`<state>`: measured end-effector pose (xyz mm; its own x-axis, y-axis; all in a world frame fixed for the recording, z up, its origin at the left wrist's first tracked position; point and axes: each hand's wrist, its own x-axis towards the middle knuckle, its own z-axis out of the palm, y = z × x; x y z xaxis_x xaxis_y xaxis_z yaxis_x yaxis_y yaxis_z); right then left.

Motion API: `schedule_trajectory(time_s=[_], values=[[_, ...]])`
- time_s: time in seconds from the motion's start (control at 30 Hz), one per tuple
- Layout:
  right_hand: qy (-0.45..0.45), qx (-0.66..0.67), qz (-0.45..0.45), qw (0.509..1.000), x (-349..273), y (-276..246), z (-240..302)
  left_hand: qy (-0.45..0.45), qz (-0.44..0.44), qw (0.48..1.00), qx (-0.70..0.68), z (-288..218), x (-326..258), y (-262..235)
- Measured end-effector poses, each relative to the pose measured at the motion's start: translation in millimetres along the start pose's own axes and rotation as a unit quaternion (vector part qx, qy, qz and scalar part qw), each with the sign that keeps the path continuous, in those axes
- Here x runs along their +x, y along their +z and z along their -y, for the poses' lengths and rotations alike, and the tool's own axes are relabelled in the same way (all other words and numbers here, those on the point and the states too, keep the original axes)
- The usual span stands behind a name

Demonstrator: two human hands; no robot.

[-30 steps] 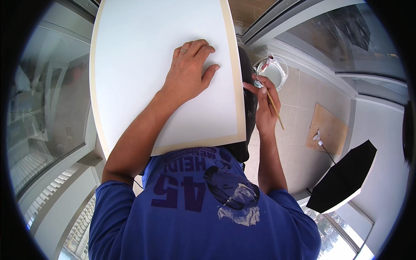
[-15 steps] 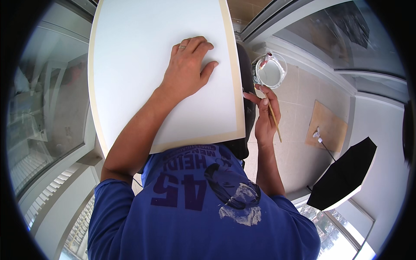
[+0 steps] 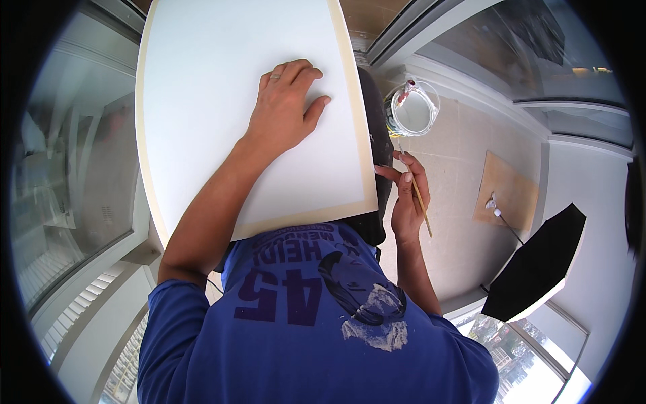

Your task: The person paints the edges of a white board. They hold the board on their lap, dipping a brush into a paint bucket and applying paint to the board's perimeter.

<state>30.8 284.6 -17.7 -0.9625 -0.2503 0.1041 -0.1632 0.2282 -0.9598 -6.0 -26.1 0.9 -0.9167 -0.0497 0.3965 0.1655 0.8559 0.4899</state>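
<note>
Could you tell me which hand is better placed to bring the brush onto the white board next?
The right hand, I would judge. It already grips the brush beside the board's right edge, close to the paint pot. The left hand lies flat on the board, apparently steadying it.

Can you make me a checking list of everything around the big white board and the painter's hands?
Surface: large white rectangular canvas board with a tan taped border, bare.
Job's things: thin wooden paintbrush; clear round plastic tub with paint smears, on the beige floor.
Clutter: flat brown cardboard piece with white blobs.
Hands: left hand flat on the board; right hand, fingers around the brush.
Cables: thin dark rod or cable by the cardboard, cannot tell which.
Surroundings: black umbrella-shaped panel; glass windows.
</note>
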Motion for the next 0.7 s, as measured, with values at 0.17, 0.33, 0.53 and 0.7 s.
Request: schedule_trajectory(time_s=[0.17, 0.33, 0.53, 0.7], values=[[0.044, 0.059, -0.024, 0.997, -4, -2, 7, -0.001, 0.003, 1.0, 0.002, -1, 0, -1], [0.071, 0.132, -0.109, 0.983, 28, 0, -8, -0.014, 0.029, 0.999, -0.002, -4, 2, -6], [0.062, 0.185, -0.147, 0.97, 51, 15, -42, -0.012, -0.021, 1.0, -0.006, 2, 5, -13], [0.1, 0.231, -0.133, 0.959, 59, 6, -43, 0.011, -0.012, 0.999, -0.047, -8, 3, -19]])
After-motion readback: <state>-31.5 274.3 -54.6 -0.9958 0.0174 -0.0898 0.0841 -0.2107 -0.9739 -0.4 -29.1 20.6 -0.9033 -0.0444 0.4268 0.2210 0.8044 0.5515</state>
